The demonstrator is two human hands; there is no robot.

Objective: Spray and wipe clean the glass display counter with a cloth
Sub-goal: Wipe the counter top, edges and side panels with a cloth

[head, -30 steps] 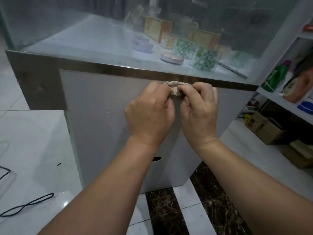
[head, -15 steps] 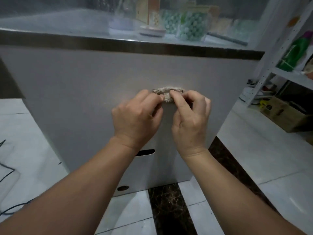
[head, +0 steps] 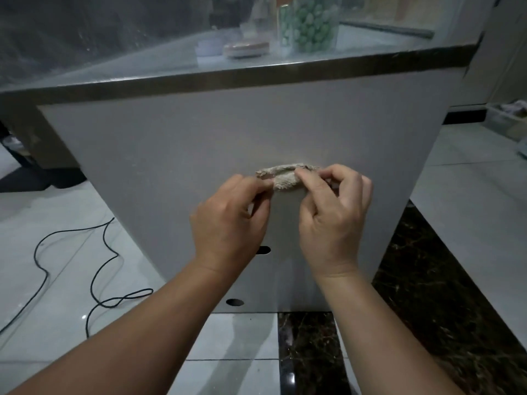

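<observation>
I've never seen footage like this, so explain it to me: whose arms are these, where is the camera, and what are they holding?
No machine here: these are a person's two bare arms, filmed by a wide-angle camera worn on their head, looking forward and down. The left hand and right hand both pinch a beige cloth, bunched up in front of the counter's grey side panel. Above, behind the glass, stand a jar of green beads and a round tin. A black cable lies looped on the floor tiles.
</observation>
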